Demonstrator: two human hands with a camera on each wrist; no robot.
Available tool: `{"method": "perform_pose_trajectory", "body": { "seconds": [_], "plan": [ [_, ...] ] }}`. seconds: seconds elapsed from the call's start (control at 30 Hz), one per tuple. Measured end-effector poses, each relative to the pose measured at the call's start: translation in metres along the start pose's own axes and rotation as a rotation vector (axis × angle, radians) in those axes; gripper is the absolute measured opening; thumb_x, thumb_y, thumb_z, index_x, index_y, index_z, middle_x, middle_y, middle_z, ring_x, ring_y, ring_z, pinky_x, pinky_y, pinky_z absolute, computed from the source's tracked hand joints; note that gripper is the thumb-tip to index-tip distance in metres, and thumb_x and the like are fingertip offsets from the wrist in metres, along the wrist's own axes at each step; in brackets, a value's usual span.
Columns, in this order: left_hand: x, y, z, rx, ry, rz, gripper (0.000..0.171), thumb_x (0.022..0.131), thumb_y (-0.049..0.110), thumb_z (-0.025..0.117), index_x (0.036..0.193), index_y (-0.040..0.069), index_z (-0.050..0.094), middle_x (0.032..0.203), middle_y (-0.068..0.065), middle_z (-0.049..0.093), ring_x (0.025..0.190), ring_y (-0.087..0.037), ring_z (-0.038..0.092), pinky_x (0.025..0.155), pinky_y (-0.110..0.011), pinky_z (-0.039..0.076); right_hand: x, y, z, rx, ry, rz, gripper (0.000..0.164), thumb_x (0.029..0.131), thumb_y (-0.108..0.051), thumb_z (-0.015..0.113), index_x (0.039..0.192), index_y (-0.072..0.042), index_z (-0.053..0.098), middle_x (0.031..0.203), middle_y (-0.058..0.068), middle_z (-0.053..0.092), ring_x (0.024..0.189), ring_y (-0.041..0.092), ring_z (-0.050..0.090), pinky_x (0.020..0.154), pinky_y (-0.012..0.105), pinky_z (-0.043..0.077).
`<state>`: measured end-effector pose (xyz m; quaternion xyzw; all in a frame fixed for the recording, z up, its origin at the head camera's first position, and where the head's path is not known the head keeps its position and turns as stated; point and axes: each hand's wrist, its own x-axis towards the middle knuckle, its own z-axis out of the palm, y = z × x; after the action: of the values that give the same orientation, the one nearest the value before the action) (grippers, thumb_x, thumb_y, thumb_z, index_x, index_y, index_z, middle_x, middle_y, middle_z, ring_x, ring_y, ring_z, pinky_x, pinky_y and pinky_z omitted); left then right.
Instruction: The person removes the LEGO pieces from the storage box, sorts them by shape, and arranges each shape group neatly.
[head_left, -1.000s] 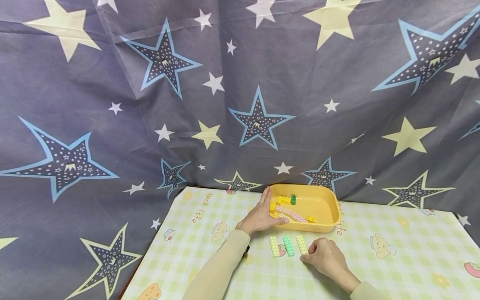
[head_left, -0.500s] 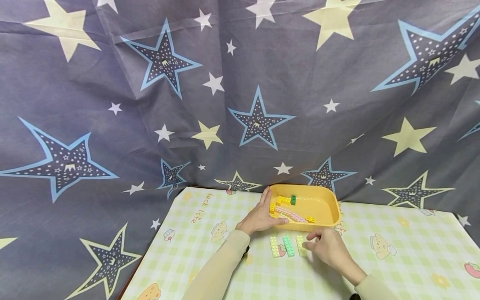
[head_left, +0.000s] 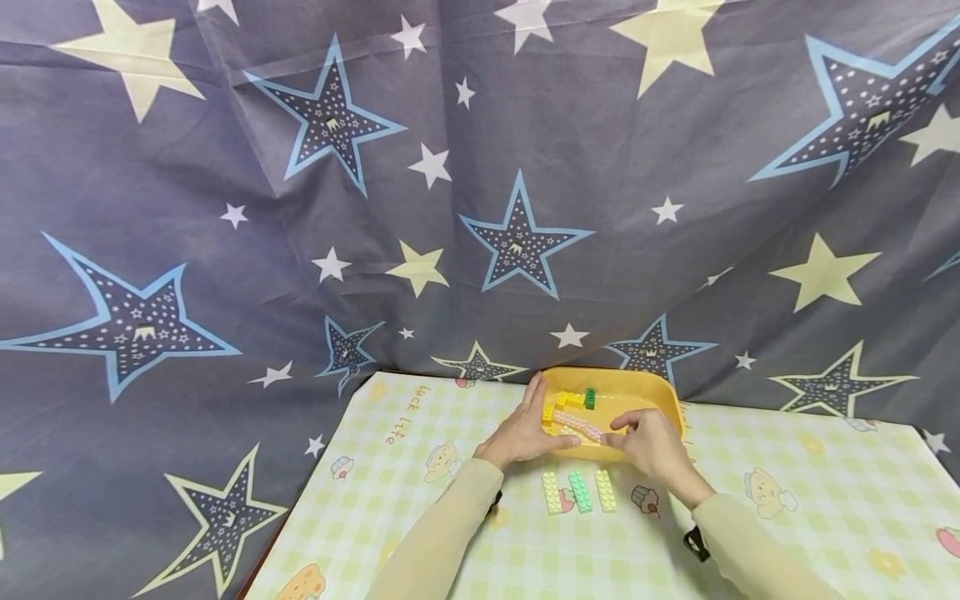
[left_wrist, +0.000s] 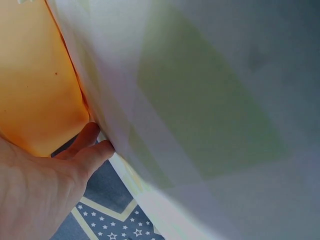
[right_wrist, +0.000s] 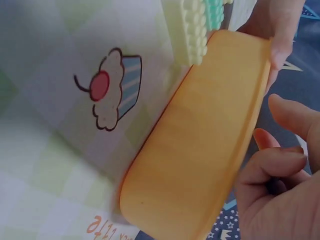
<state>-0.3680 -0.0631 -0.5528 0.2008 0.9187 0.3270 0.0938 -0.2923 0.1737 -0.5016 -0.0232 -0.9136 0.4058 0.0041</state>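
The left hand, wide, touches the yellow bin at 9 o'clock; the right hand, thumb and fingertips parted, is by pink bricks inside. 3 bricks lie outside at 7 o'clock.

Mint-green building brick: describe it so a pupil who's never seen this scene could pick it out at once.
On the checked tablecloth, find the yellow tray. Just outside its near side is a row of three. The mint-green building brick is the middle one, set apart by colour from the pale-yellow left brick and pale-yellow right brick.
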Motion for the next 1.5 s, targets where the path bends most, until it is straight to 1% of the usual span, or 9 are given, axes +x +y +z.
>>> {"method": "perform_pose_trajectory", "body": {
  "seconds": [0.13,0.27,0.4,0.63,0.77,0.9,1.03,1.23,1.5],
  "plan": [
    [0.001,0.000,0.001,0.003,0.003,0.001,0.130,0.091,0.066,0.080,0.177,0.014,-0.002,0.187,0.002,-0.011,0.167,-0.037,0.032,0.129,-0.053,0.044,0.011,0.000,0.002,-0.002,-0.007,0.009,0.031,0.091,-0.020,0.087,0.113,0.001,0.082,0.079,0.006,0.069,0.067,0.017,0.054,0.058,0.029,0.043],
    [0.001,0.002,0.000,-0.010,0.002,0.011,0.128,0.092,0.065,0.080,0.177,0.014,-0.001,0.187,0.001,-0.010,0.167,-0.036,0.033,0.129,-0.052,0.043,0.019,0.001,0.006,-0.023,-0.014,0.000,0.034,0.091,-0.020,0.087,0.117,0.002,0.081,0.079,0.006,0.073,0.067,0.017,0.059,0.058,0.030,0.046],
    [0.001,0.003,0.000,-0.011,-0.006,0.008,0.129,0.092,0.066,0.079,0.177,0.015,-0.002,0.187,0.001,-0.010,0.168,-0.036,0.032,0.130,-0.051,0.042,0.028,0.006,0.009,-0.045,-0.008,-0.017,0.035,0.090,-0.021,0.088,0.116,0.001,0.082,0.081,0.005,0.075,0.070,0.017,0.059,0.062,0.030,0.046],
    [0.002,0.005,-0.001,0.000,-0.010,0.002,0.130,0.091,0.069,0.078,0.177,0.017,-0.003,0.187,0.004,-0.012,0.168,-0.037,0.031,0.129,-0.054,0.043,0.042,0.012,0.014,-0.084,-0.001,-0.027,0.033,0.089,-0.023,0.090,0.112,-0.001,0.083,0.092,0.011,0.081,0.068,0.017,0.059,0.064,0.029,0.045],
    [0.003,0.006,-0.001,0.004,-0.007,0.006,0.130,0.091,0.069,0.078,0.177,0.017,-0.004,0.187,0.004,-0.012,0.168,-0.037,0.031,0.129,-0.054,0.043,0.050,0.011,0.017,-0.082,-0.027,-0.024,0.032,0.088,-0.021,0.090,0.112,-0.001,0.083,0.096,0.011,0.084,0.069,0.016,0.062,0.067,0.029,0.048],
    [0.002,0.005,-0.001,0.002,-0.006,0.001,0.129,0.091,0.069,0.078,0.178,0.016,-0.002,0.187,0.003,-0.011,0.168,-0.036,0.030,0.130,-0.054,0.042,0.056,0.010,0.021,-0.073,-0.070,-0.015,0.031,0.088,-0.020,0.091,0.111,0.000,0.083,0.092,0.008,0.084,0.071,0.015,0.066,0.074,0.032,0.055],
    [0.001,0.004,-0.001,0.009,-0.004,-0.008,0.129,0.091,0.068,0.078,0.178,0.016,-0.002,0.187,0.004,-0.010,0.168,-0.036,0.031,0.130,-0.053,0.042,0.061,0.010,0.025,-0.111,-0.094,-0.023,0.031,0.087,-0.022,0.092,0.110,-0.003,0.084,0.098,0.008,0.084,0.077,0.015,0.068,0.080,0.037,0.058],
    [-0.001,0.004,-0.003,0.009,-0.001,-0.006,0.130,0.091,0.068,0.078,0.177,0.014,-0.001,0.187,0.001,-0.009,0.169,-0.036,0.030,0.131,-0.053,0.041,0.067,0.008,0.031,-0.167,-0.133,-0.055,0.023,0.085,-0.020,0.091,0.102,-0.005,0.086,0.105,0.009,0.083,0.082,0.018,0.065,0.074,0.033,0.054],
    [-0.001,0.004,-0.003,0.001,0.003,0.003,0.129,0.091,0.066,0.079,0.177,0.013,-0.001,0.188,0.000,-0.009,0.167,-0.037,0.032,0.128,-0.053,0.044,0.071,0.005,0.035,-0.194,-0.135,-0.072,0.019,0.084,-0.015,0.090,0.099,-0.005,0.086,0.107,0.012,0.083,0.083,0.018,0.066,0.070,0.032,0.052]
  ]
}}
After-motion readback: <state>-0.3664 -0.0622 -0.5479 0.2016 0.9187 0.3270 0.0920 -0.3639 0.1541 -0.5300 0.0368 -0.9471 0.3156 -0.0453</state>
